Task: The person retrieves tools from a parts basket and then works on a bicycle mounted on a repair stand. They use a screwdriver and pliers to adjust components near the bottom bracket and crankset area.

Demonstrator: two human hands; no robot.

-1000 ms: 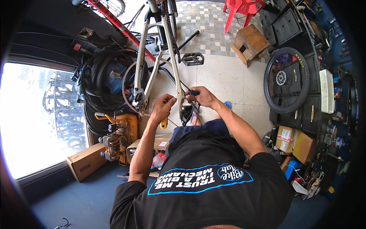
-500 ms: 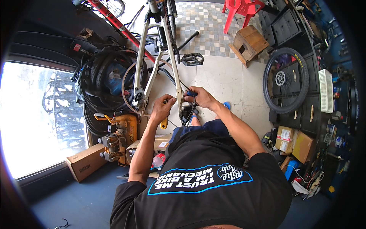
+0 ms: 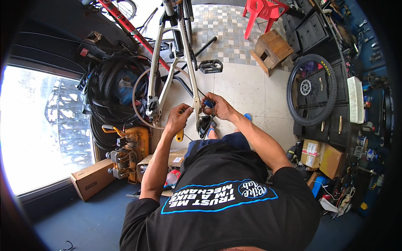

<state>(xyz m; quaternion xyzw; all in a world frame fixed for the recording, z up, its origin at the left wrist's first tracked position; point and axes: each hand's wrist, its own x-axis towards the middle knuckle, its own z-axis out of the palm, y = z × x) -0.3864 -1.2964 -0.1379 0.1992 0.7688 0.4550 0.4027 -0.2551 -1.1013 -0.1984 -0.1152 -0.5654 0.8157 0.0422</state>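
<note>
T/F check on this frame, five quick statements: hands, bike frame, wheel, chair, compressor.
1. Both hands work at the silver bike frame. True: left hand and right hand are at its rear end.
2. The loose wheel lies flat on the floor. False: it stands upright against dark cabinets.
3. The plastic chair is red. True.
4. The compressor is on the person's right. False: it sits on the left.
5. The right hand is empty. False: it holds something blue.

bike frame [image 3: 190, 62]: glossy pale metal | stool [image 3: 271, 50]: bare wood | floor [image 3: 247, 88]: smooth tile
</note>
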